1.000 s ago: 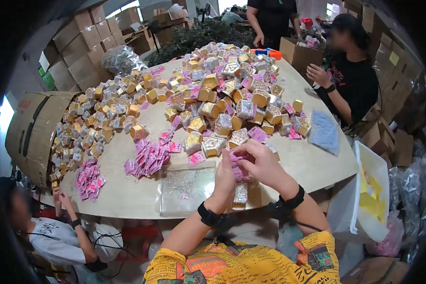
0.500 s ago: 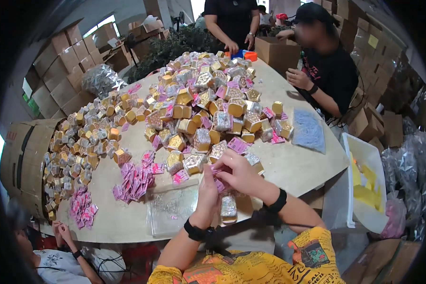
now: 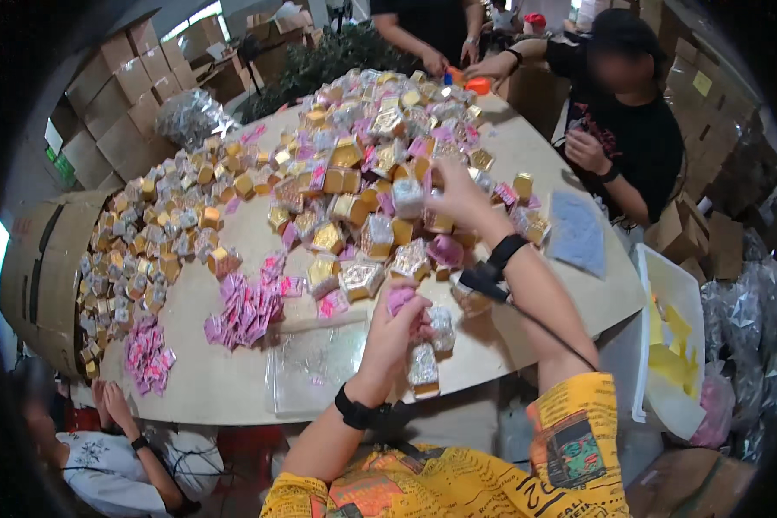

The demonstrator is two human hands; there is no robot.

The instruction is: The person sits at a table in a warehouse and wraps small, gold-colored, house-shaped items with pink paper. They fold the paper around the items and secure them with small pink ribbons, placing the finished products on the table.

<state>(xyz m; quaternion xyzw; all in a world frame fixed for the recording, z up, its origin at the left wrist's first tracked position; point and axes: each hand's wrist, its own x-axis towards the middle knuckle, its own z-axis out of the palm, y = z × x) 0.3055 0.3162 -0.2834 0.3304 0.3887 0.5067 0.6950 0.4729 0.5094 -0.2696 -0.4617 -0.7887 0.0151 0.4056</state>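
My left hand [image 3: 392,332] is closed around a crumpled pink packet [image 3: 400,300] above the near edge of the table. Right beside it are two small silvery-wrapped boxes, one by the fingers [image 3: 441,328] and the other nearer me [image 3: 423,367]. My right hand [image 3: 459,200] reaches into the big heap of gold and silvery boxes [image 3: 345,233]. Its thumb and fingers are apart at the right side of a wrapped box [image 3: 407,198]; the fingertips are partly hidden. Pink packets lie among the boxes.
Loose pink packets are piled left of my hands [image 3: 246,312] and farther left [image 3: 149,356]. A clear tray [image 3: 318,363] lies beside my left wrist. More boxes spill from a carton [image 3: 47,285]. Other people work around the table. A white bin [image 3: 646,345] stands at right.
My hands have parted: the right moved forward into the heap, while the left stays near and holds a pink packet. A second wrapped box now shows beside the first.
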